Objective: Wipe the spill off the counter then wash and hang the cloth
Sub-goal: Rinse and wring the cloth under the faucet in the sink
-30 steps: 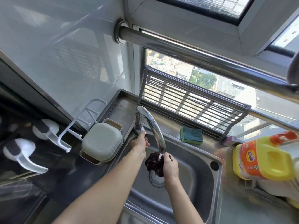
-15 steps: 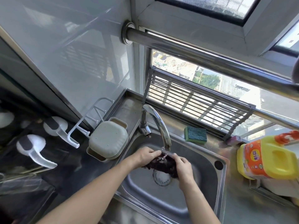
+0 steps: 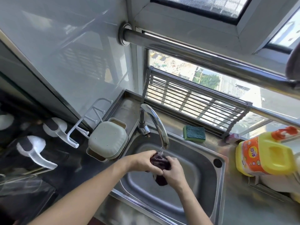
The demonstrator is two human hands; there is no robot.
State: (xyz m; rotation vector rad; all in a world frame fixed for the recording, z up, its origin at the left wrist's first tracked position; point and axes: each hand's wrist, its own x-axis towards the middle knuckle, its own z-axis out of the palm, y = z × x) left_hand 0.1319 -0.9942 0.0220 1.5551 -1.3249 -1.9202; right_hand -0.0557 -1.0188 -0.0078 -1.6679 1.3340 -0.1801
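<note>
A dark purple cloth is bunched up under the running water of the chrome faucet, over the steel sink. My left hand grips the cloth from the left. My right hand grips it from the right, and a lump of cloth hangs below that hand. Both hands press together around it. A thick steel rail runs across in front of the window above the sink.
A green sponge lies on the ledge behind the sink. A yellow detergent jug stands at right. A pale lidded box and a white hook rack sit left of the sink. A slatted rack leans at the window.
My left hand left the faucet base and joined the right on the cloth. Both hands now squeeze it together under the stream.
</note>
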